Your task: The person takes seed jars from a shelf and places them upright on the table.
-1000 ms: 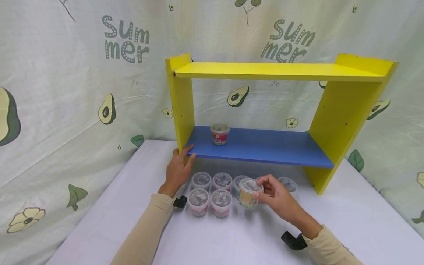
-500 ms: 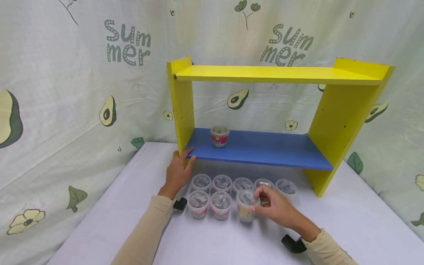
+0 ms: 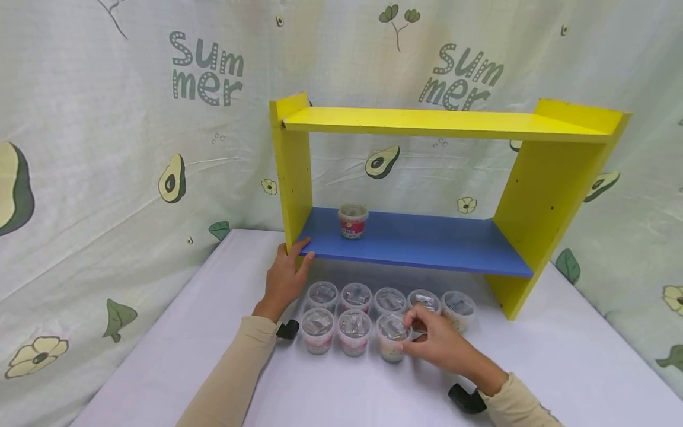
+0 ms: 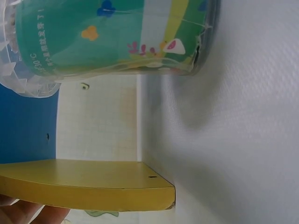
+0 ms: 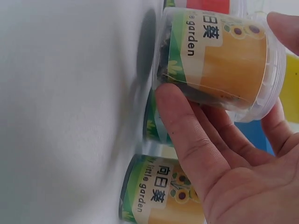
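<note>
The right hand (image 3: 434, 344) is gripping a small clear cup with an orange sunflower label (image 3: 392, 338), fingers and thumb curled round its lidded top. The cup is standing on the white surface (image 3: 560, 367), third in the front row of cups. In the right wrist view the thumb (image 5: 184, 121) is pressing the cup's (image 5: 219, 60) lower side while a fingertip is resting on the rim at the far side.

The left hand (image 3: 285, 279) is resting with its fingers fairly straight against the front left corner of the yellow shelf unit (image 3: 292, 172), thumb touching the edge of the blue lower board (image 3: 421, 243). It is holding nothing.

There are 8 cups on the surface in front of the shelf: 5 in the back row (image 3: 389, 298) and 3 in the front, all close together. 1 more cup with a red label (image 3: 353, 221) is standing upright on the blue board, towards its left end. A printed avocado cloth (image 3: 107, 148) is hanging behind.
</note>
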### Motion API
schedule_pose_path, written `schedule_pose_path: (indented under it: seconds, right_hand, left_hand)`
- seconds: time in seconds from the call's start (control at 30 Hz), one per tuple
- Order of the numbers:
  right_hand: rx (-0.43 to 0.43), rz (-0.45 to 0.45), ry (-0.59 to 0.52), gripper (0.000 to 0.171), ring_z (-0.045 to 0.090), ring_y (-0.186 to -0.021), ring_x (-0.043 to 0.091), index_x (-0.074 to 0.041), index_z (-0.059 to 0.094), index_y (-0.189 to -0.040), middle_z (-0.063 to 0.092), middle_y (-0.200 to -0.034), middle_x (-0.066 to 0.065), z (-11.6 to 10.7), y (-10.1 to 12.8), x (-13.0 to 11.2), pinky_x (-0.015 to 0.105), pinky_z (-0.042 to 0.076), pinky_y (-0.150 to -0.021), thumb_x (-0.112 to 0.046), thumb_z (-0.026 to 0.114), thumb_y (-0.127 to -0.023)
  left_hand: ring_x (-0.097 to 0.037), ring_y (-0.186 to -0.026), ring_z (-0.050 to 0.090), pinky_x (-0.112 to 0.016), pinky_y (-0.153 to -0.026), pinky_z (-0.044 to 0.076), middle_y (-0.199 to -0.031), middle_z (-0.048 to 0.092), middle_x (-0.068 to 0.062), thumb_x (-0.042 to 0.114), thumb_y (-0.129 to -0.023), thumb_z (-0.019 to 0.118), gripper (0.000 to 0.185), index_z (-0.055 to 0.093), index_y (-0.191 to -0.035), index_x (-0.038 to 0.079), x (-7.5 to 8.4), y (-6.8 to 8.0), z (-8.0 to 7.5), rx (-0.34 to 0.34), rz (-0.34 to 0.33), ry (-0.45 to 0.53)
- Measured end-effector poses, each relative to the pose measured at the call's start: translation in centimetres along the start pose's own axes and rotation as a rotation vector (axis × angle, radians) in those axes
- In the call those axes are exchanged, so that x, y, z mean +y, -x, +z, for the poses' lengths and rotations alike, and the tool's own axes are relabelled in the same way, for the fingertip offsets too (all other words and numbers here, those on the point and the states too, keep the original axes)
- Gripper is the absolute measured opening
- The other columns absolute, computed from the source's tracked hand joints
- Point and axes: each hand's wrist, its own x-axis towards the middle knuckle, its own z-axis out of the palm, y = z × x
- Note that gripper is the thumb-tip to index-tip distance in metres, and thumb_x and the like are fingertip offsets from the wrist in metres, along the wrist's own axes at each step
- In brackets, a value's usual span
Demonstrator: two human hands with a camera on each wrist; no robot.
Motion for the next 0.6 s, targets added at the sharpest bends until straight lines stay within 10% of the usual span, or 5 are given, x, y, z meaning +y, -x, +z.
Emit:
schedule_pose_path:
  seconds: [0.6]
  right_hand:
    - [-0.021, 0.034, 0.034, 0.042, 0.063, -0.108, 0.031, -0.007, 0.052, -0.104, 0.055, -0.106, 0.009, 0.8, 0.3, -0.3, 0.036, 0.056, -0.078, -0.025, 0.084, -0.083]
  left_hand:
    - [-0.032, -0.077, 0.057, -0.050, -0.062, 0.050, -0.113, 0.050, -0.021, 0.051, -0.103, 0.049, 0.049, 0.054, -0.144, 0.025, -0.5, 0.2, 0.4, 0.019, 0.033, 0.002]
